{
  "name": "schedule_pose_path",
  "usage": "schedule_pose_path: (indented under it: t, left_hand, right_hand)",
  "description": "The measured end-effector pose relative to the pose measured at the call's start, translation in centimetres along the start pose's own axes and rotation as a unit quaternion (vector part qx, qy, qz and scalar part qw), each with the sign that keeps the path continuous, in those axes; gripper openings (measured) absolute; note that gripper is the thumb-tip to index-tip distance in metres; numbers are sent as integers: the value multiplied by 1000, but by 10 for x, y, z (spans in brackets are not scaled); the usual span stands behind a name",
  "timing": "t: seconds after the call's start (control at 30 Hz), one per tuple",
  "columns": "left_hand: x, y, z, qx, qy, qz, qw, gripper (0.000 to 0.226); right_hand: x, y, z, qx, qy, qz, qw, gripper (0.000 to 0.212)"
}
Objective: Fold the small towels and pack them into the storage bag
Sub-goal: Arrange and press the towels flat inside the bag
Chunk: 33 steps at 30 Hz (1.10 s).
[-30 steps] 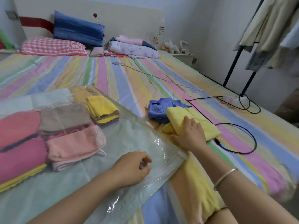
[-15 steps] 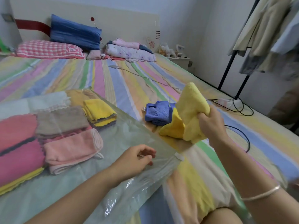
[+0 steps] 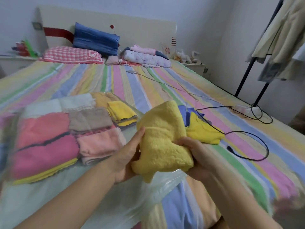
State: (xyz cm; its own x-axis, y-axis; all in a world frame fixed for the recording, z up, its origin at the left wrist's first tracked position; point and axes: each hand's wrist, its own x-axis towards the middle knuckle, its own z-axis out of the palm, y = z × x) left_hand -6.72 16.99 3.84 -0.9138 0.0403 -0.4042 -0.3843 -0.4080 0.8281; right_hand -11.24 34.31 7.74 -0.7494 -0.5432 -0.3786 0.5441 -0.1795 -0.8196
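Left hand (image 3: 129, 157), right hand (image 3: 197, 156) gripping yellow towel (image 3: 162, 139), above storage bag (image 3: 92, 192)

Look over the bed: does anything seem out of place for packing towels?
A black cable loops across the bed beside the loose yellow towel and blue towel; fabric might snag it. The fluffy towel held by the left hand and right hand is bunched, not folded.

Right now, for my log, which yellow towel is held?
The pale yellow towel, gripped by left hand and right hand; the brighter yellow towel lies on the bed, the folded yellow towel inside the storage bag.
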Motion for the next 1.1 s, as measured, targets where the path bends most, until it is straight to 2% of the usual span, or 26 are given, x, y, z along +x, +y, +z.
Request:
schedule_pose_path:
  t: [0.1,0.17,0.23,0.27,0.33,0.4,0.47,0.57,0.67,0.73,0.8,0.83,0.87,0.9,0.97,1.03,1.1]
  left_hand:
    - [-20,-11,0,-57,-45,3,997,75]
    - [-28,-20,-2,-54,-13,13,998,68]
    - [-34,-26,-11,-42,21,28,999,65]
    - [-37,-27,-15,-39,29,32,998,66]
    - [-44,-27,-21,-43,19,28,999,60]
    - [-49,-28,-20,-50,-19,15,998,53]
    - [-51,-28,-15,-44,-43,-8,998,51]
    - [-51,-27,-6,-47,-62,-39,996,44]
    - [-50,-27,-1,-51,-100,-50,993,51]
    - [-46,-33,-1,50,-90,-60,993,64]
    - [-38,-39,-5,207,20,-39,977,67]
    - [-34,-43,-10,292,95,1,952,62]
    - [-30,-47,-16,389,159,56,906,54]
    - [-29,-50,-22,487,196,105,845,45]
    - [-34,-55,-24,632,180,157,737,46]
    - [-42,-60,-18,718,114,152,669,57]
    - [-44,-65,-14,792,81,145,587,58]
  right_hand:
    - [3,23,13,12,-9,18,1000,10]
    - [12,39,11,-115,26,-18,993,14]
    - [17,53,3,-279,59,-62,957,37]
    - [17,58,0,-307,54,-65,948,51]
    - [14,64,-6,-271,-22,-27,962,75]
    - [5,65,-7,-131,-105,38,985,91]
    - [-2,68,-9,-12,-143,85,986,98]
    - [-8,69,-6,37,-151,91,984,96]
    - [-8,66,-4,52,-115,72,989,101]
    - [-8,62,-7,56,-72,50,995,91]
    - [-9,59,-14,54,-24,14,998,67]
    - [-9,57,-19,57,-7,-4,998,57]
    - [-10,55,-23,65,4,-19,998,53]
    - [-11,53,-28,73,12,-30,997,51]
    - [-14,50,-36,80,26,-46,995,48]
    - [-17,48,-43,60,46,-52,996,44]
    - [-23,48,-49,39,52,-54,996,42]
